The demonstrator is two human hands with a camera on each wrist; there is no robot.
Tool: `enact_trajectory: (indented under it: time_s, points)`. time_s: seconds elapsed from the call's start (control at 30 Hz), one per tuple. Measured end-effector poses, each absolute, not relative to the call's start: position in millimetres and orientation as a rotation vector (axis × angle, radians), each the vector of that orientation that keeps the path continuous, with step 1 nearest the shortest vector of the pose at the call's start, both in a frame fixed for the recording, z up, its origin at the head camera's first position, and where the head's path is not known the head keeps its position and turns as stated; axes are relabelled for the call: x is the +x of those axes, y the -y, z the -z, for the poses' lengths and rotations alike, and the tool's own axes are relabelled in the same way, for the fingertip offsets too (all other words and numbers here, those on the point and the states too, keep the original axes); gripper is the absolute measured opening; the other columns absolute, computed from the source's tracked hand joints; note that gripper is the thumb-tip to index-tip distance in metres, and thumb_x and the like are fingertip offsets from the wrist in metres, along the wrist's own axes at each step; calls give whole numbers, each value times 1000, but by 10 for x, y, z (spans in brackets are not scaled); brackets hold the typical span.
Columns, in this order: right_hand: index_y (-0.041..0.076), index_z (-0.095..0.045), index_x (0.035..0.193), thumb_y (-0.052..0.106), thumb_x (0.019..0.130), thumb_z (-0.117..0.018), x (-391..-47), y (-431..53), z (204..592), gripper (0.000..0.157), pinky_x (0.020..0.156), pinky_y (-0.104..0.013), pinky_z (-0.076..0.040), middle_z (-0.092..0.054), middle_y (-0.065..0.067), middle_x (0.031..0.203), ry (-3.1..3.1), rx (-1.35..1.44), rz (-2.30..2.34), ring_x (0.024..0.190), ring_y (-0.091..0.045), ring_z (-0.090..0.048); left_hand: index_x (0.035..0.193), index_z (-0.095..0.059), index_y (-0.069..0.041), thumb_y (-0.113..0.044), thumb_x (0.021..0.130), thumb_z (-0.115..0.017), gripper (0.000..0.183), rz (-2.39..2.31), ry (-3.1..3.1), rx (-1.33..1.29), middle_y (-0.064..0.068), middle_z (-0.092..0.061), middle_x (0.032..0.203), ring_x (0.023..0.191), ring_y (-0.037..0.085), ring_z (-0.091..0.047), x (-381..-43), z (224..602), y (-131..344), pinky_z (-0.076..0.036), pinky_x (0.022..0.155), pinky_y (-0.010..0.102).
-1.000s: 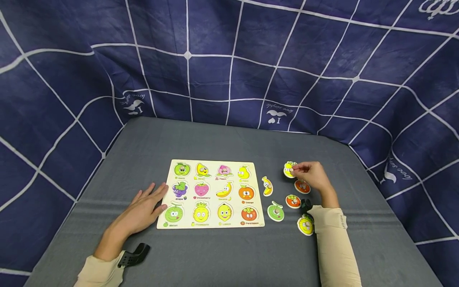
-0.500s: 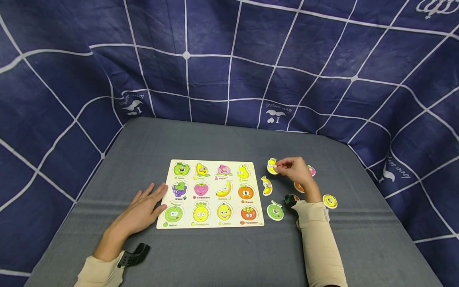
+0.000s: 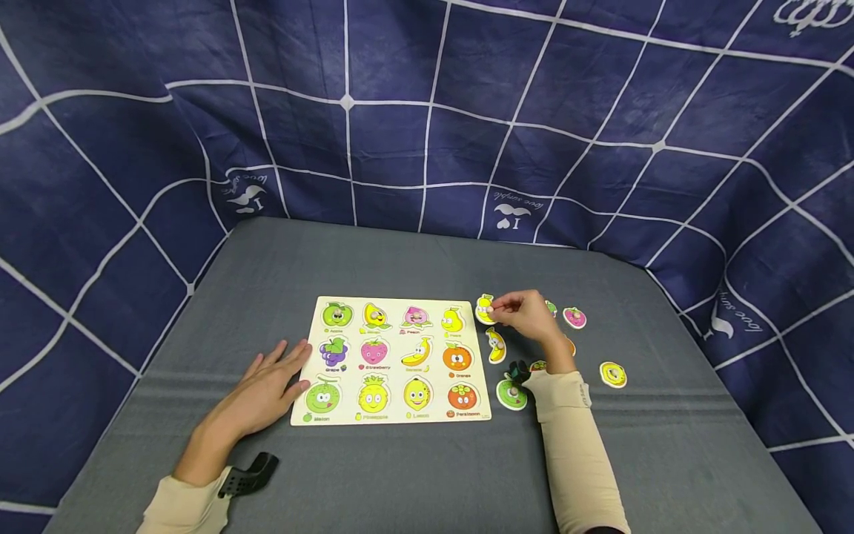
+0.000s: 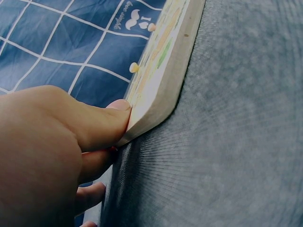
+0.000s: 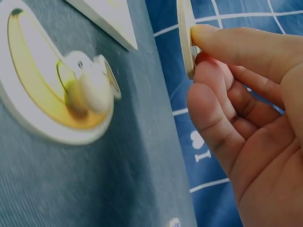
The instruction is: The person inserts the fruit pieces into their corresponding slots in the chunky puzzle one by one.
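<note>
The wooden fruit puzzle board (image 3: 394, 371) lies flat at the table's middle. My left hand (image 3: 267, 389) rests at its left edge with fingers extended; in the left wrist view the thumb (image 4: 106, 125) touches the board's corner. My right hand (image 3: 530, 317) pinches a small yellow, pear-like puzzle piece (image 3: 483, 308) just off the board's upper right corner. The right wrist view shows this piece (image 5: 185, 40) edge-on between thumb and fingertips, above the table. Below it lies the banana piece (image 3: 496, 345), with a knob on its face.
The green melon piece (image 3: 511, 394) lies right of the board, partly covered by the wrist strap (image 3: 518, 372). Farther right are a pink piece (image 3: 574, 318) and a round yellow piece (image 3: 613, 374). Other pieces are partly hidden by the right arm. A blue checked cloth (image 3: 427, 133) rises behind the table.
My right hand has moved left with the yellow piece, from among the loose pieces to beside the board. Pieces at the right have come into view. The left hand stays in place.
</note>
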State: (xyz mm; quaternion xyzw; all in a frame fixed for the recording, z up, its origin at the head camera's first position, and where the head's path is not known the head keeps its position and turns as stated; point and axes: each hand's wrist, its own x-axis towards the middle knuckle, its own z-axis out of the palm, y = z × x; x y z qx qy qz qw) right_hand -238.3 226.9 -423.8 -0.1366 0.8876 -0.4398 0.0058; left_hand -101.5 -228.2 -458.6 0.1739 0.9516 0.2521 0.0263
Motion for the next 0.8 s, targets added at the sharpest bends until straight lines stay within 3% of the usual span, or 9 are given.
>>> enact_trajectory:
  time_s: [0.8]
  points:
    - [1, -76, 86, 10, 80, -83, -2441, -1878, 4356, 13, 57, -22, -48, -70, -2, 73, -2811, -428, 1195, 63, -11, -60, 148, -39, 6, -18, 98, -62, 60, -779, -2932, 516, 24, -35, 153, 142, 52, -21, -1011, 4567, 2285, -13, 108, 70]
